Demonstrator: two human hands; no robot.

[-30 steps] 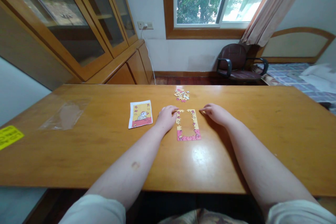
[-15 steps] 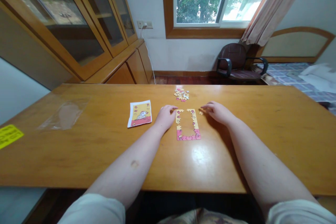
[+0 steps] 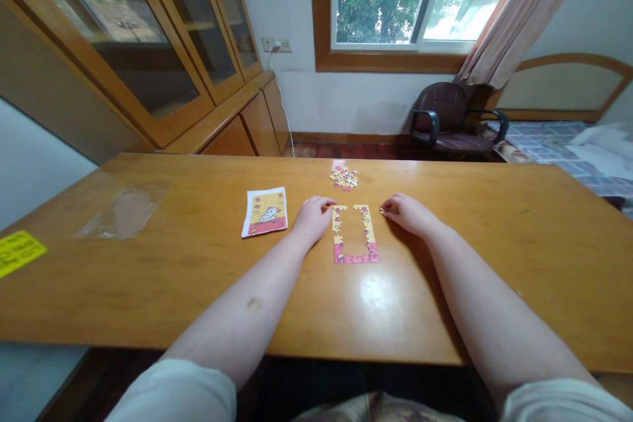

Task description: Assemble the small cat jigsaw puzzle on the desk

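A jigsaw puzzle border (image 3: 356, 258), pink at the near end and yellow farther up, lies on the table with an open middle. Its far side has a gap. My left hand (image 3: 314, 216) rests at the far left corner of this border, with curled fingertips on its edge. To the right of the border, my right hand (image 3: 406, 212) pinches a small yellowish puzzle piece (image 3: 382, 211) between thumb and fingers. Beyond the border is a pile of loose puzzle pieces (image 3: 345, 177), yellow, pink and some pale.
A picture sheet (image 3: 266, 212) with a white animal on yellow and pink lies left of my left hand. Farther left are a clear plastic bag (image 3: 126, 211) and a yellow label (image 3: 20, 253) on the wooden table (image 3: 198, 290). A chair (image 3: 445, 115) stands behind the table.
My right fingers have closed on the loose puzzle piece that lay beside them. My left hand stays at the border's corner. The view has shifted slightly.
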